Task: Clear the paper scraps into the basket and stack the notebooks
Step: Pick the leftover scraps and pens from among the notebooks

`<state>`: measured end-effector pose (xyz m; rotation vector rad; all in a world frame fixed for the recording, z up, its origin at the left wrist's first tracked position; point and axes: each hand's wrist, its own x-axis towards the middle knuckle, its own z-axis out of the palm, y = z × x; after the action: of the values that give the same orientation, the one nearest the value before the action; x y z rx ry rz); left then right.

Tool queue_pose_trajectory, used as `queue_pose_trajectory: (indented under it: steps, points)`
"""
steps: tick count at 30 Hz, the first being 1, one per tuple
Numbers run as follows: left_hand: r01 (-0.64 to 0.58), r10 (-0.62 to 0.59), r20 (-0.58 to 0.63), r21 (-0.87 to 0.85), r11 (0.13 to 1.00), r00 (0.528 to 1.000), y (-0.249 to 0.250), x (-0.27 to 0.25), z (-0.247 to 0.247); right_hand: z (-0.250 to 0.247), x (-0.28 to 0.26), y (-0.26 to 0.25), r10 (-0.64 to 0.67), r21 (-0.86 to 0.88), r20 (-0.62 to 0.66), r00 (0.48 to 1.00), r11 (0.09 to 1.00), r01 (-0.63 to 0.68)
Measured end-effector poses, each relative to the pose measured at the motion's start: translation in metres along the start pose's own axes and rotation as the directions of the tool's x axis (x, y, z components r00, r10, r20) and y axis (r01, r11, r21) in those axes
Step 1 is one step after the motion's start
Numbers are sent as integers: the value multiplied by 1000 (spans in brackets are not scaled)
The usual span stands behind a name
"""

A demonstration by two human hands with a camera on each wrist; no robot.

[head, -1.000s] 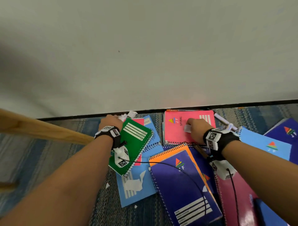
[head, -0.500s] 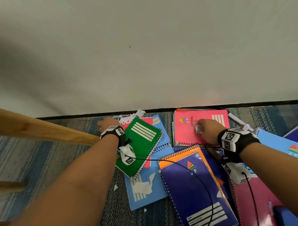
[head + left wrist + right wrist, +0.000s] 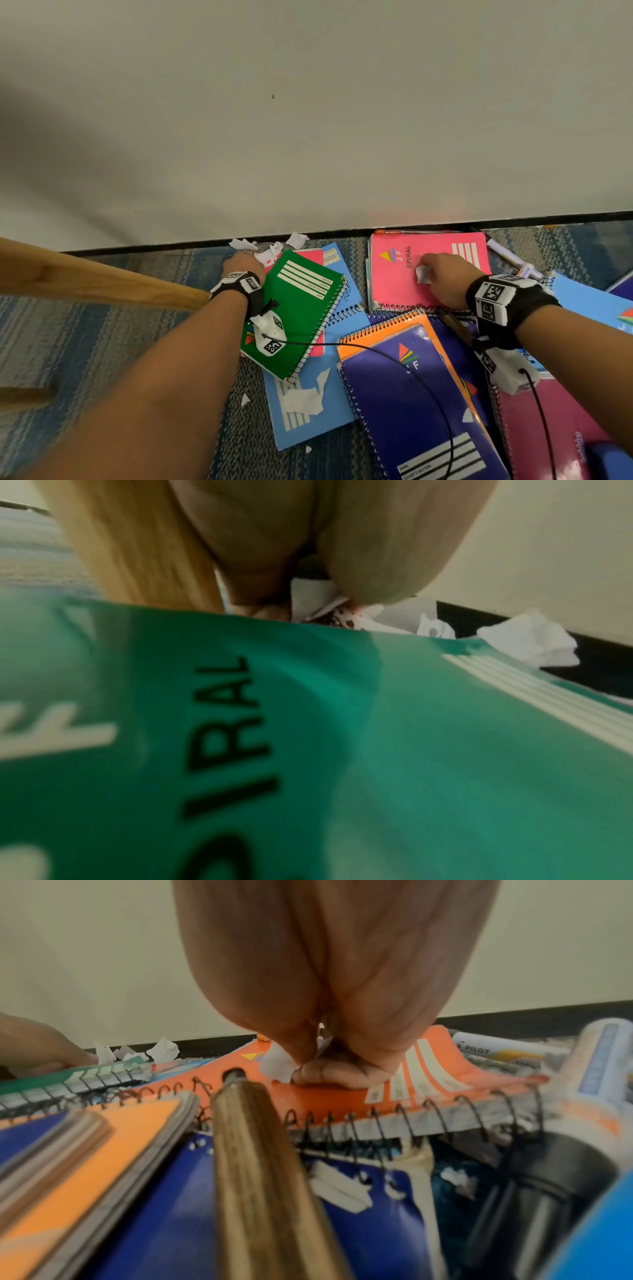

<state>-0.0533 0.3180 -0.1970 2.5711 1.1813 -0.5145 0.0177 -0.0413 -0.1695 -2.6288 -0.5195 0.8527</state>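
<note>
pink notebook, upper centre of head view: "JF", "SPIRAL" | green notebook, filling left wrist view: "RAL" legible | white marker, upper right of right wrist view: "PILOT" | purple notebook, lower centre: "JF"

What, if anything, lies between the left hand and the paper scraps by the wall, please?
Nothing visible does: the left hand already reaches the paper scraps beside the green notebook, which lies under the wrist, not between.
</note>
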Motion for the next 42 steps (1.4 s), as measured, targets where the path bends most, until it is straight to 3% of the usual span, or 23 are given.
queue_pose_trajectory:
  steps: [4, 8, 12, 16, 20, 29, 42]
  points:
    - [151, -191, -129, -273, 950, 973, -2, -9, -14, 0, 0, 0, -11, 13, 4, 1000, 1000, 11]
    - [95, -223, -196, -510, 855, 955, -2, -20, -22, 0, 0, 1, -29, 9, -1, 1000, 1000, 29]
    - [52, -154, -250, -372, 927, 956, -3, -17, -26, 0, 0, 1, -34, -8, -3, 999, 999, 34]
    - [92, -213, -261, -409, 908, 942, -2, -18, -33, -1, -1, 0, -41, -9, 11, 999, 999, 41]
    - [142, -260, -207, -456, 878, 943, 0, -11, -31, -1, 0, 0, -48, -12, 9, 999, 999, 48]
    - [119, -164, -65, -442, 889, 984, 10, -5, -8, -1, 1, 1, -69, -20, 14, 998, 997, 69]
    - [53, -83, -130, -219, 974, 988, 6, 7, -15, -3, -1, -1, -74, -20, 27, 997, 997, 74]
